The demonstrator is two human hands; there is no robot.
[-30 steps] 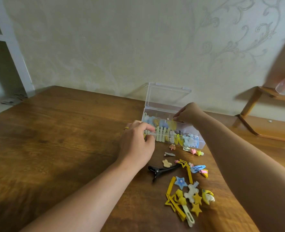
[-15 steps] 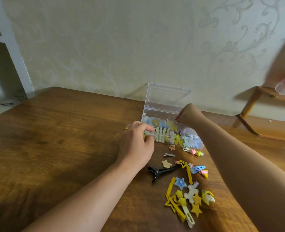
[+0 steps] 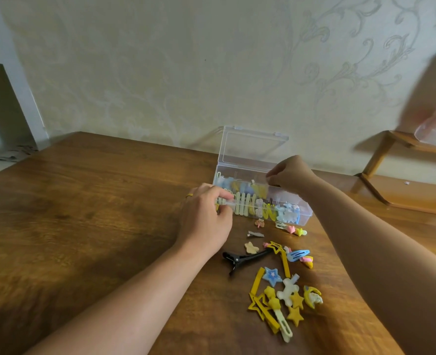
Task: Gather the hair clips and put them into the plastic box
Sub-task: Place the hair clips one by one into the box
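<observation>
Box [image 3: 304, 218]: clear plastic, lid [image 3: 252, 147] up, near far edge of the surface [image 3: 83, 226], just short of the wall. Already packed w/ clips: pale yellow bars along its left half, blue & white ones at the right end.

L hand [image 3: 204, 221]: mine, at box's left end, fingers curled round the near-left corner, thumb on the front wall; gripping the box. Ring on one finger.

R hand [image 3: 292, 176]: over the box's back-right part, fingertips pinched together above the clips inside. Can't tell if sth small is between them, too blurry.

Loose clips: all on the surface on the near side of the box, none touching my hands.

Close to box: small peach flower clip [image 3: 259, 222], pink heart [image 3: 291, 229] & yellow heart [image 3: 300, 231] side by side, thin silver clip [image 3: 255, 234] a bit nearer me.

Middle: black clip [image 3: 242, 258], long, lying flat, jaws end pointing to me; tan bunny [image 3: 251, 248] just beside it; blue snap clip [image 3: 298, 254] to its right.

Nearest me: heap w/ blue star [image 3: 272, 276], white bear [image 3: 287, 292], yellow moon [image 3: 312, 296], yellow stars & yellow bars overlapping.

Off the surface: wooden rack [image 3: 404, 175] to the right by the wall.
</observation>
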